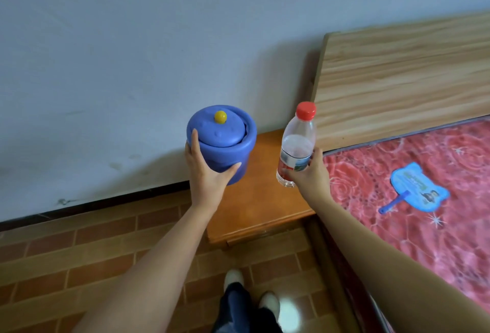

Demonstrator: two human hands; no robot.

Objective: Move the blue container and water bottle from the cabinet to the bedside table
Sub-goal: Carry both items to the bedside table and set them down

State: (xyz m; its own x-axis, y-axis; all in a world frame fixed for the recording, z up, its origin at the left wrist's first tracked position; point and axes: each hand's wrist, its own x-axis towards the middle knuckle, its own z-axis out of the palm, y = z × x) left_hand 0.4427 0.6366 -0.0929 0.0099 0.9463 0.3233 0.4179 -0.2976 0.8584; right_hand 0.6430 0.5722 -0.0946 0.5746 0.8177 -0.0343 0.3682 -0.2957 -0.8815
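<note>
A: What sits nearest the camera?

B: At the bottom centre of the frame, the person's dark trouser legs (pixel 238 309) and two pale shoes (pixel 269 302) stand on the brick-patterned floor (pixel 66 248). Two bare forearms rise from the lower corners toward the middle.

A: And moving from the left?

B: The upper left is a plain grey-white wall (pixel 119 41) with a dark skirting line running along its foot. Just left of centre, the left hand (pixel 205 173) is clasped around the blue container (pixel 225 141), fingers up its left side and thumb across the lower front. The container is upright and held in the air. Its blue lid, slightly askew in the rim, carries a small yellow knob (pixel 220 117).

A: Where is it relative to the table?

B: It hangs over the left edge of the orange-brown bedside table (pixel 254 210), which fills the centre of the frame, its top bare.

A: The other hand?

B: Right of centre, the right hand (pixel 309 173) grips the water bottle (pixel 297 144) around its labelled lower half. The bottle is clear with a red cap (pixel 306 110), tilted slightly, and appears raised above the table's right side; whether its base touches the top cannot be told.

A: Further right?

B: A light wooden headboard (pixel 403 80) fills the upper right. Below it lies a red patterned mattress (pixel 424 226) with a blue hand fan (pixel 419 187) lying flat on it.
</note>
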